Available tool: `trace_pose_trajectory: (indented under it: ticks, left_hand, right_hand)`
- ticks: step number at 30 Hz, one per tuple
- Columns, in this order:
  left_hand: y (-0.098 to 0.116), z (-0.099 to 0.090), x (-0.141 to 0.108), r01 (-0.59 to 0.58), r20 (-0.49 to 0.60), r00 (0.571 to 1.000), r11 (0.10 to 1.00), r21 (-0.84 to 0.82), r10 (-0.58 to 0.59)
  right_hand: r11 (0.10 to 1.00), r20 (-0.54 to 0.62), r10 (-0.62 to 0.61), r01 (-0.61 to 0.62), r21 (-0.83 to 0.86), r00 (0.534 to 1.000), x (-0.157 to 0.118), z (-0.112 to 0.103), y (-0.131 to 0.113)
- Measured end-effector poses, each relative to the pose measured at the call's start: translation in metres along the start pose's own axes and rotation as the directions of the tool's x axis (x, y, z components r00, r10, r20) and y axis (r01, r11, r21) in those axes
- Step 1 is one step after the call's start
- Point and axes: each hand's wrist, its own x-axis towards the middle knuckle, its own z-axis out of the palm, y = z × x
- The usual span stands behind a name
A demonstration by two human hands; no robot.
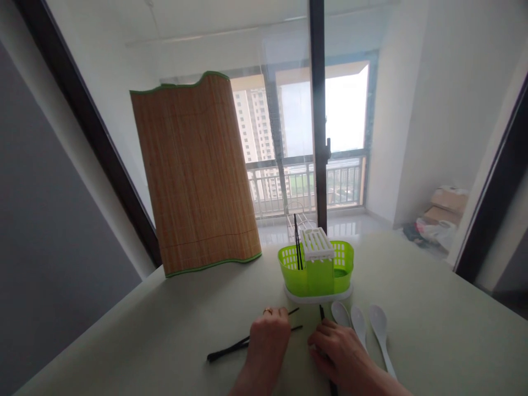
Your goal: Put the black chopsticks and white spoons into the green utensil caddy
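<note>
My left hand (270,335), with a ring on one finger, is closed over black chopsticks (231,349) low above the table. Their thicker ends stick out to the left, and thin tips show to the right of the knuckles. A little to the right, my right hand (336,349) curls round more black chopsticks (322,312), which point away from me. Its fingers partly cover them. Just ahead stands a green utensil holder (319,278) with a white slatted top. Thin black chopsticks (297,242) lean upright in its left compartment.
Three white spoons, a left one (340,313), a middle one (358,324) and a right one (379,324), lie beside my right hand. A bamboo mat (198,176) stands upright at the table's back left. Behind the table (165,330) is a dark-framed glass door (317,110).
</note>
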Motion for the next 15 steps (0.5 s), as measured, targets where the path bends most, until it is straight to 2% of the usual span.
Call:
trace_pose_trajectory:
  ticks: [2,4,8,11,15]
  left_hand:
    - [0.002,-0.008,-0.001,-0.044,0.025,0.999,0.996,0.076,0.042]
    - [0.003,-0.008,-0.001,-0.096,0.097,0.992,0.987,0.127,0.084]
    - [0.003,0.008,-0.003,-0.199,0.242,0.957,0.969,0.145,0.161]
    - [-0.001,0.02,-0.007,-0.264,0.292,0.933,0.952,0.156,0.21]
    - [-0.005,0.027,-0.014,-0.297,0.318,0.921,0.934,0.201,0.224]
  right_hand:
    - [0.999,0.006,0.021,-0.021,0.028,1.0,0.001,-0.001,-0.001]
    - [0.999,0.026,0.027,-0.028,0.036,0.999,0.001,-0.002,-0.002]
    - [0.999,0.041,0.028,-0.029,0.027,0.999,0.0,-0.003,-0.002]
    - [1.0,0.037,0.018,-0.019,0.011,0.999,0.0,-0.002,-0.001]
    - [1.0,0.024,0.013,-0.013,0.0,1.0,0.0,0.0,-0.001]
